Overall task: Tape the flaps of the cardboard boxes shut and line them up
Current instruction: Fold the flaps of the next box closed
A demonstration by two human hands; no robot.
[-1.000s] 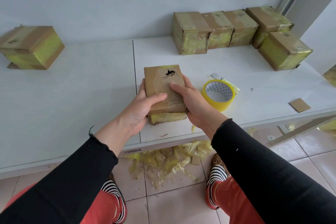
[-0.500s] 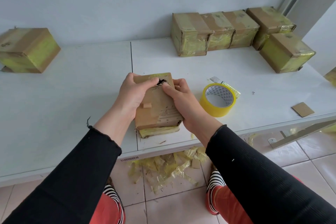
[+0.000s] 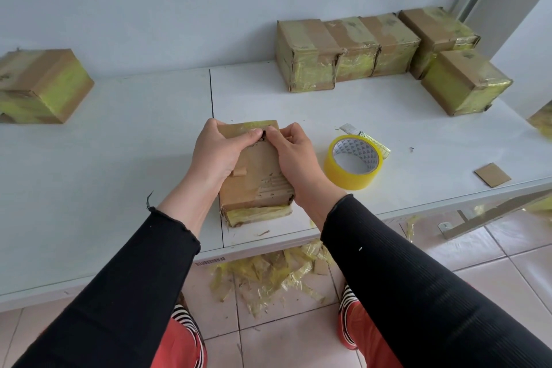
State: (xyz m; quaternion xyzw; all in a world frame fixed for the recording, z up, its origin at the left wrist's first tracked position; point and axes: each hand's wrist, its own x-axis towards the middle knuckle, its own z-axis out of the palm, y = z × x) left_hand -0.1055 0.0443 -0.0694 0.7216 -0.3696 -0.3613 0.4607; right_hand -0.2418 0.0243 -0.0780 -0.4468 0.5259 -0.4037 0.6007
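1. Nearest my camera: a heap of yellow tape scraps (image 3: 268, 275) on the tiled floor (image 3: 298, 337), under the table's front edge.
2. White table (image 3: 119, 173), bearing every item below.
3. Cardboard box in work (image 3: 257, 179), near the front edge at centre, top flap facing up, yellow tape along its near lower face.
4. Left hand (image 3: 216, 155): I see it lying over the box's left side, fingers curled onto the far part of the top.
5. Right hand (image 3: 294, 155): on the box's right side, fingertips bent onto the same spot; the two hands meet there at a dark mark on the flap.
6. Roll of yellow tape (image 3: 354, 161), lying flat just right of my right hand.
7. Loose cardboard piece (image 3: 493, 175), well right, near the edge.
8. Single taped box (image 3: 41, 86), far left.
9. Row of taped boxes (image 3: 346, 54) against the wall, far right, with one more taped box (image 3: 466, 82) set in front of the row's right end.
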